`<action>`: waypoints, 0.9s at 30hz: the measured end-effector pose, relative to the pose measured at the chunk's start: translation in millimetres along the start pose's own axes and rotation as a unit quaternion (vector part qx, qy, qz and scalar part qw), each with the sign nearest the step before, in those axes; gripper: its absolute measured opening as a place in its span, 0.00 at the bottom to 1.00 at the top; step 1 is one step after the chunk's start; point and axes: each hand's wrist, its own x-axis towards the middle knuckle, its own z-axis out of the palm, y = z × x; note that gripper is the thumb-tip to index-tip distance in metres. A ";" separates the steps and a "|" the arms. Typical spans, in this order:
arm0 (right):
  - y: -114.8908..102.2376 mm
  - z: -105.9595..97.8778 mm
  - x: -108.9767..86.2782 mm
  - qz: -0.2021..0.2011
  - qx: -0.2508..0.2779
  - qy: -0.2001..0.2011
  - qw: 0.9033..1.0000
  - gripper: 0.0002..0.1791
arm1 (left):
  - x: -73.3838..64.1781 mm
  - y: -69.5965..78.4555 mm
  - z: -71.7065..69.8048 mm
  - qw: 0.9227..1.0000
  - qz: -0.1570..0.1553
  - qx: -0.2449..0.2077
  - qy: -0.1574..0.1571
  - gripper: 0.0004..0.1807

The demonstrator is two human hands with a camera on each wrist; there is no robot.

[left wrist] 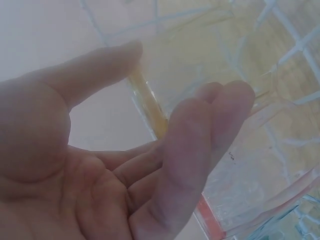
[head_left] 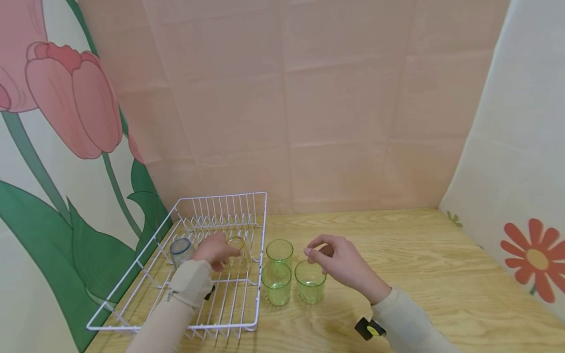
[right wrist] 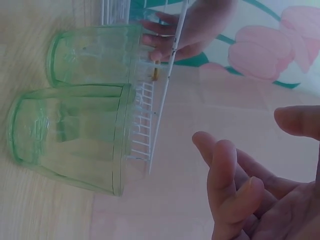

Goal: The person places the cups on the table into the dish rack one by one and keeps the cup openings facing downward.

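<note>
1. The left hand (head_left: pixel 216 252) is at the clear glass tumbler with an amber rim (head_left: pixel 243 262), which is in the white coated-wire dish rack (head_left: pixel 220 326), near its right edge. Thumb and fingers are apart, around the rim; whether they press the glass, I cannot tell.

2. For this step, I would advise keeping the tumbler upright and feeling that its base sits evenly on the wires before loosening the fingers (thin wires give, I think, a poor footing).

3. The wrist should stay clear of the clear tumbler with a blue rim (head_left: pixel 180 252), farther left in the rack, and of the clear tumbler with a pink rim (left wrist: pixel 235 195), close to the fingers.

4. The right hand (head_left: pixel 342 257) holds nothing; its thumb and fingers are spread, above the nearer right one of three green glass tumblers (head_left: pixel 310 288). These stand together just outside the rack's right edge, so a sideways movement should be slow.

5. The surface is a pale wood-grain table (head_left: pixel 441 274). Along its back edge hangs a creased pink cloth (head_left: pixel 335 108); at its left edge, a tulip-printed sheet (head_left: pixel 75 103); at its right edge, a white sheet with a red flower (head_left: pixel 536 257).
</note>
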 end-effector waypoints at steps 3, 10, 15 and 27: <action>1.1 0.5 0.1 -0.001 -0.012 0.005 1.000 0.19 | 0.2 -0.5 -0.4 1.000 0.001 -0.012 0.001 0.18; 7.9 0.8 0.3 0.006 -0.096 0.041 0.995 0.14 | -9.5 -0.2 -8.1 1.000 0.006 -0.018 0.001 0.23; 16.8 -0.5 2.8 0.021 -0.164 0.037 0.985 0.17 | -26.0 5.5 -15.7 1.000 0.020 -0.007 0.006 0.21; 38.3 2.0 12.3 0.055 -0.148 -0.037 0.987 0.18 | -55.3 36.8 -8.4 0.993 0.081 0.084 0.004 0.29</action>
